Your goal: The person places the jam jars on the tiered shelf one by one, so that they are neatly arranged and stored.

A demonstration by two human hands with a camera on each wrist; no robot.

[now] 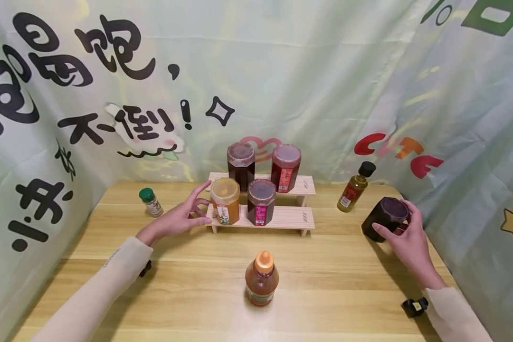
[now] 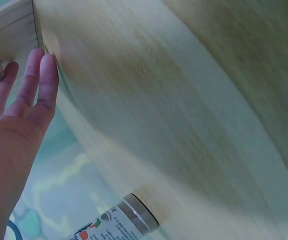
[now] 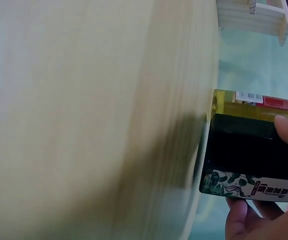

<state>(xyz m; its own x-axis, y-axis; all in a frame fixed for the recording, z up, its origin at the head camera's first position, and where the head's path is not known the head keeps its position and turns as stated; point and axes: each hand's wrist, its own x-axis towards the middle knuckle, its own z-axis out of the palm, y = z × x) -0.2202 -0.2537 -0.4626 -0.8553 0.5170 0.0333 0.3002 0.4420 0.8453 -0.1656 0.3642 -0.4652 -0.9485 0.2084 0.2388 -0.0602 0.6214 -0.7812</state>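
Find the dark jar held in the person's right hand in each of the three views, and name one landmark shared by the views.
Head: dark jar at right, gripped by the right hand.
Left wrist: not in it.
Right wrist: lower right, beside the oil bottle.
Shared landmark: wooden step shelf.

Pale, matt wooden table, unpainted wooden step rack, glossy dark jar, creased cloth backdrop.
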